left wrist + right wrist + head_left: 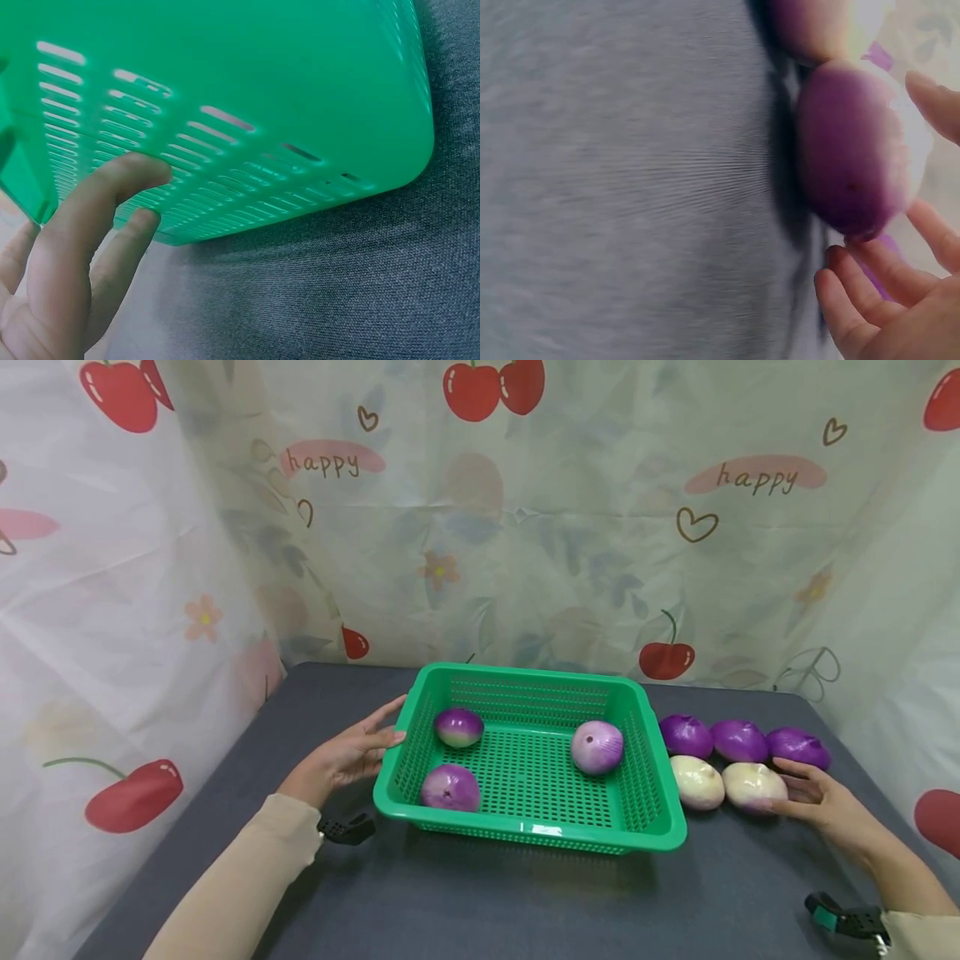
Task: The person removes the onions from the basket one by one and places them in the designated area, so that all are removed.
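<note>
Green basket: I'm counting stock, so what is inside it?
Inside the green basket: a back-left onion, a front-left onion and a right onion, with the slotted floor showing around them. The floor directly beneath each onion is hidden.

The near rim of the green basket [480,823] is hiding the underside of the front-left onion [450,787]. The head view is cutting off both sleeves [236,877]; wrist views are cropping the left hand [64,277] and right hand [919,315], and the desk [630,135] is blurring.
</note>
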`<state>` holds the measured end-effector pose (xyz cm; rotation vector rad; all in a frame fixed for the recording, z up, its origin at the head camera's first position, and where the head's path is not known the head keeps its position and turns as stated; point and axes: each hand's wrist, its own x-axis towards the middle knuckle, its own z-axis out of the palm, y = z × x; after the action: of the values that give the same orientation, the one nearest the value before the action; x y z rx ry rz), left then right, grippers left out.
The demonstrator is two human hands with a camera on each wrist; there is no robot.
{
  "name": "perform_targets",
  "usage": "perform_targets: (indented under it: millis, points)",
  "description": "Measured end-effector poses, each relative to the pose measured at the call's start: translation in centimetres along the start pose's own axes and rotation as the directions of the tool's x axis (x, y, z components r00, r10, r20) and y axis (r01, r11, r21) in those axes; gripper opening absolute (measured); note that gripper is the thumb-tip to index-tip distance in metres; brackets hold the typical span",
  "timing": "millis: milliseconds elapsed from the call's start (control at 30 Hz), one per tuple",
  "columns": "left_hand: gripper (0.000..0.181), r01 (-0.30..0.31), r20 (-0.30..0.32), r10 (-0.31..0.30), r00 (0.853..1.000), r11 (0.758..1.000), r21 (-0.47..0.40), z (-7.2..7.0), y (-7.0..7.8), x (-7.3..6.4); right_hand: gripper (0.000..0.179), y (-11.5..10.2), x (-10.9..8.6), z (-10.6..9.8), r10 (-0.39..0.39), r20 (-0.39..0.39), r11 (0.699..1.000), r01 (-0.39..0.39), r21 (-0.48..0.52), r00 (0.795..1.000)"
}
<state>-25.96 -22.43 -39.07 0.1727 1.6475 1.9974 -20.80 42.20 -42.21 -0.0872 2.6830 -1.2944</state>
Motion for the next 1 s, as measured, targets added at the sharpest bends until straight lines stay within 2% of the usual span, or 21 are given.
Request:
perform_targets:
  millis: [167, 300, 400, 533, 767, 900, 1000]
  points:
    - [0.079, -0.002, -0.005, 0.003, 1.0, 1.0, 0.016, -0.1, 0.0, 0.0, 0.073, -1.7, 0.5, -1.1, -0.051, -0.003, 0.999, 0.051, -0.011, 0.999]
    - [0.078, 0.0, -0.013, 0.001, 1.0, 1.0, 0.022, -0.1, 0.0, 0.0, 0.059, -3.7, 0.9, -1.7, -0.114, -0.036, 0.993, 0.113, -0.017, 0.993]
    - [0.077, 0.0, -0.016, 0.0, 1.0, 1.0, 0.028, -0.1, -0.1, 0.1, 0.053, -5.5, 1.3, -1.9, -0.173, -0.07, 0.985, 0.173, -0.01, 0.982]
    - [0.077, -0.002, -0.014, 0.002, 1.0, 0.999, 0.032, -0.1, -0.1, 0.1, 0.055, -8.8, 2.1, -1.7, -0.231, -0.089, 0.973, 0.232, -0.006, 0.969]
    - [0.078, -0.005, -0.004, 0.006, 1.0, 1.0, 0.028, -0.2, -0.1, 0.0, 0.057, -15.9, 3.6, -0.2, -0.267, -0.083, 0.963, 0.27, 0.019, 0.96]
    - [0.078, -0.005, -0.003, 0.005, 1.0, 1.0, 0.025, -0.2, -0.1, 0.0, 0.053, -19.5, 4.7, 1.3, -0.328, -0.065, 0.941, 0.332, 0.064, 0.942]
    - [0.078, -0.004, -0.004, 0.004, 1.0, 1.0, 0.023, -0.2, -0.2, 0.1, 0.052, -21.9, 5.6, 2.7, -0.382, -0.02, 0.918, 0.382, 0.107, 0.924]
